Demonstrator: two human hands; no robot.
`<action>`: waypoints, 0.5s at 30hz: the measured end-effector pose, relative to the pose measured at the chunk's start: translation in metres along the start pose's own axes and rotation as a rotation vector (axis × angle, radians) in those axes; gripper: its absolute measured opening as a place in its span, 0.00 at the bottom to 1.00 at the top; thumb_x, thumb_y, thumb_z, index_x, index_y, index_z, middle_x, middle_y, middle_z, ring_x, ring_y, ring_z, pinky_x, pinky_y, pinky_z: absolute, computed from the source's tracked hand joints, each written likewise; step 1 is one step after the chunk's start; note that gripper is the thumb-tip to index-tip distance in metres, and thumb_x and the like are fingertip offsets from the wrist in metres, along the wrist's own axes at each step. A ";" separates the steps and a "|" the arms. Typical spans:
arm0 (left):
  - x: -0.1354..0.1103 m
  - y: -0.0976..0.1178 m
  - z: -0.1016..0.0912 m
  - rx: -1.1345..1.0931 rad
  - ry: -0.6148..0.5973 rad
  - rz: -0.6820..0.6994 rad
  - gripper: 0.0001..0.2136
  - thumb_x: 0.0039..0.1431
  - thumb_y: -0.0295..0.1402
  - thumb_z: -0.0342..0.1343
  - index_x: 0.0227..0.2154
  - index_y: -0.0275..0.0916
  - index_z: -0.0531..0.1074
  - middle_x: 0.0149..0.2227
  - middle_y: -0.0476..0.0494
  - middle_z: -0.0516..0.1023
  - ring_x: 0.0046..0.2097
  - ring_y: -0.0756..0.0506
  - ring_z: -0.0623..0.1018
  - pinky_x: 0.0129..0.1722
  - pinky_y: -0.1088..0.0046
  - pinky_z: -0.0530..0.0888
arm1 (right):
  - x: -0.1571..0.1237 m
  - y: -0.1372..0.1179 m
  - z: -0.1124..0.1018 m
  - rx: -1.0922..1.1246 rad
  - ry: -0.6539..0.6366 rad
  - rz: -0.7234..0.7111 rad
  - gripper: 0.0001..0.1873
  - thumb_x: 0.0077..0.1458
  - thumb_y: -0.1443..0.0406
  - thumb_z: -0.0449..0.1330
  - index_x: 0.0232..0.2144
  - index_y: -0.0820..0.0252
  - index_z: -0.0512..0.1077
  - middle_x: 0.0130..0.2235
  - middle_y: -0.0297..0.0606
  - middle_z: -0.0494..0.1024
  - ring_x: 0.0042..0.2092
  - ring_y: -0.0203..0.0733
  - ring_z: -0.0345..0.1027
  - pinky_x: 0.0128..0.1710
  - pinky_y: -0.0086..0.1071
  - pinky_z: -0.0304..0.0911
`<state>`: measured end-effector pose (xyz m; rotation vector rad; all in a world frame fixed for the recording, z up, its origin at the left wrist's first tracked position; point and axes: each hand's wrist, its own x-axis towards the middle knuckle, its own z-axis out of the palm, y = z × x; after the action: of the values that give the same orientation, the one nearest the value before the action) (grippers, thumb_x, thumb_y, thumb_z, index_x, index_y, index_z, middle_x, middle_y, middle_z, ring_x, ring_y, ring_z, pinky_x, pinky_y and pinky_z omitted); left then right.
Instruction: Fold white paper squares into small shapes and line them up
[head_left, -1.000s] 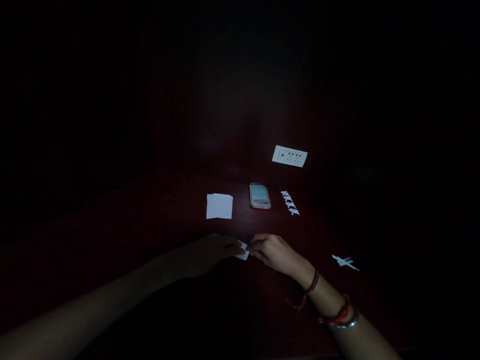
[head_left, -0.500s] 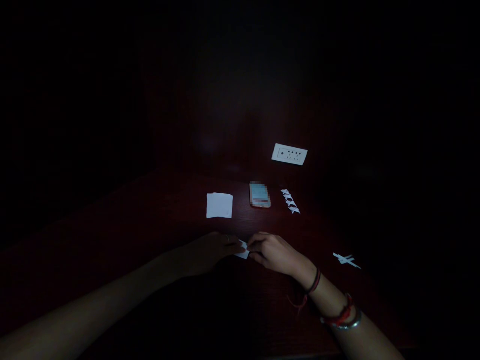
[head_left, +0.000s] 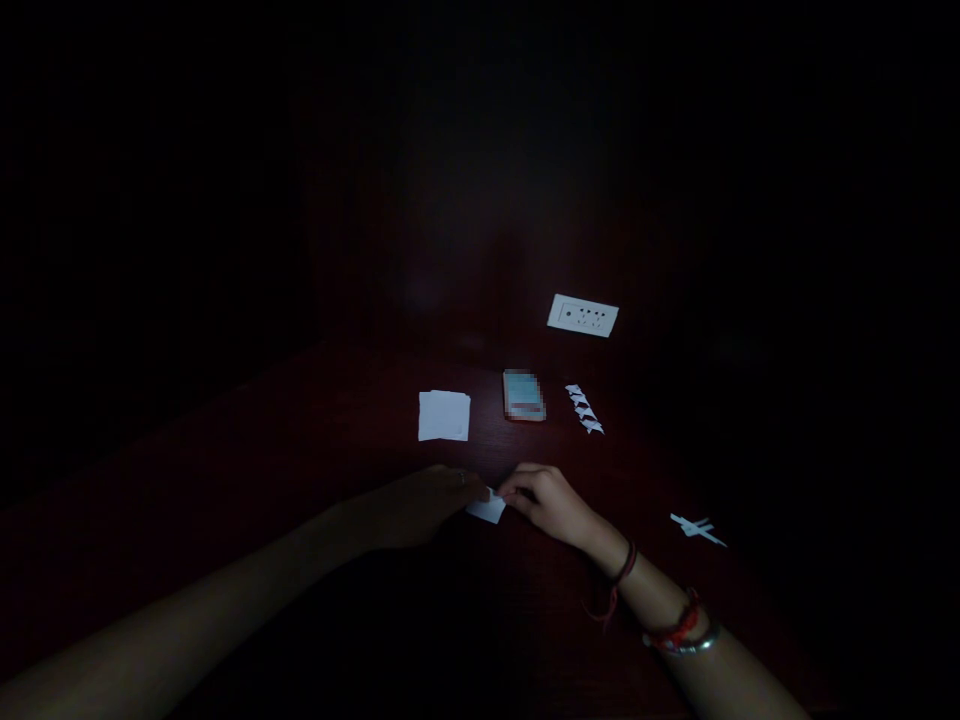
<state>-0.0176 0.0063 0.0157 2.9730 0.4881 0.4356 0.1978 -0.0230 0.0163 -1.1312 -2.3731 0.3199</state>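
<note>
A small piece of white paper (head_left: pixel 487 508) lies on the dark red table between my hands. My left hand (head_left: pixel 435 502) has its fingertips closed on the paper's upper left part, and the hand covers some of it. At the upper right edge, my right hand (head_left: pixel 546 502) pinches the same paper between thumb and finger. Beyond my hands sits a stack of white paper sheets (head_left: pixel 444 415). A phone (head_left: pixel 523 396) with a blurred screen lies to the right of the stack.
Folded white paper pieces (head_left: pixel 584 409) form a row right of the phone. Thin paper strips (head_left: pixel 698 528) lie crossed near my right forearm. A white socket panel (head_left: pixel 583 316) is set in the dark wall behind the table (head_left: pixel 360 420). Most surroundings are too dark to make out.
My right fingers have shifted toward the paper's upper edge, and more of the paper shows now. The whole view has moved slightly.
</note>
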 end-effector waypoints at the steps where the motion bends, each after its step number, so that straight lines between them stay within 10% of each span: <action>1: 0.000 0.000 -0.001 0.000 -0.005 0.009 0.24 0.48 0.18 0.45 0.49 0.40 0.57 0.49 0.43 0.63 0.48 0.45 0.64 0.46 0.67 0.60 | 0.000 0.000 0.001 0.014 0.004 0.009 0.09 0.48 0.74 0.51 0.30 0.62 0.70 0.31 0.36 0.71 0.33 0.32 0.63 0.32 0.24 0.58; 15: 0.001 -0.008 0.004 0.011 -0.015 0.079 0.29 0.45 0.15 0.44 0.50 0.48 0.58 0.51 0.48 0.61 0.48 0.45 0.64 0.46 0.68 0.61 | 0.001 -0.002 0.004 0.031 0.007 0.077 0.10 0.42 0.76 0.52 0.28 0.63 0.69 0.28 0.34 0.68 0.30 0.31 0.60 0.31 0.23 0.55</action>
<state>-0.0175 0.0140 0.0109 3.0116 0.3739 0.4180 0.1941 -0.0239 0.0143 -1.2098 -2.3146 0.3776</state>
